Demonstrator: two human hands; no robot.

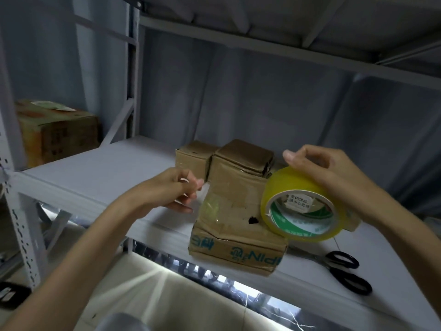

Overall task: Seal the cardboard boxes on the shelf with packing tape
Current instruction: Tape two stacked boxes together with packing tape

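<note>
Tape roll (301,206): light, stiff – your right hand (327,168) grips its rim.
Tape end (211,204): thin, clingy – your left hand (177,189) pinches it.
Box (238,237): dented, soft – press flaps between your hands.

A glossy, translucent yellow plastic tape roll (301,206) with a printed paper core hangs over a matt, creased brown cardboard box (238,235) patched with shiny clear tape; beneath the box lies a smooth, matt white-painted metal shelf (107,173), and right of it, black plastic-handled scissors (343,268).
</note>
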